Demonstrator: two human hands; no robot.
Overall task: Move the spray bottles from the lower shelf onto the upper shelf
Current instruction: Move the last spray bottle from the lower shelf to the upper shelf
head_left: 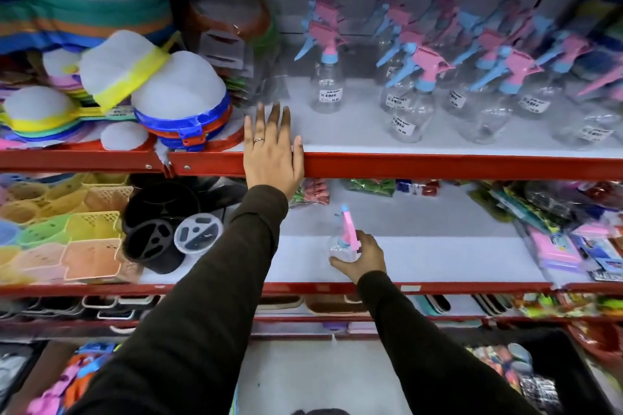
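One clear spray bottle (pixel 344 238) with a pink and blue trigger head stands on the lower shelf (pixel 421 259), near its middle. My right hand (pixel 362 258) is wrapped around its body. Several matching spray bottles (pixel 418 91) stand on the upper shelf (pixel 438 165), from its middle to the right end; one stands apart at the left of the group (pixel 326 77). My left hand (pixel 271 152) lies flat with fingers spread on the red front edge of the upper shelf, left of the bottles, holding nothing.
Stacked mesh strainers (pixel 148 91) fill the upper shelf's left part. On the lower shelf, coloured baskets (pixel 67 236) and black round containers (pixel 158 229) sit at the left, and packaged goods (pixel 573 239) at the right. More shelves lie below.
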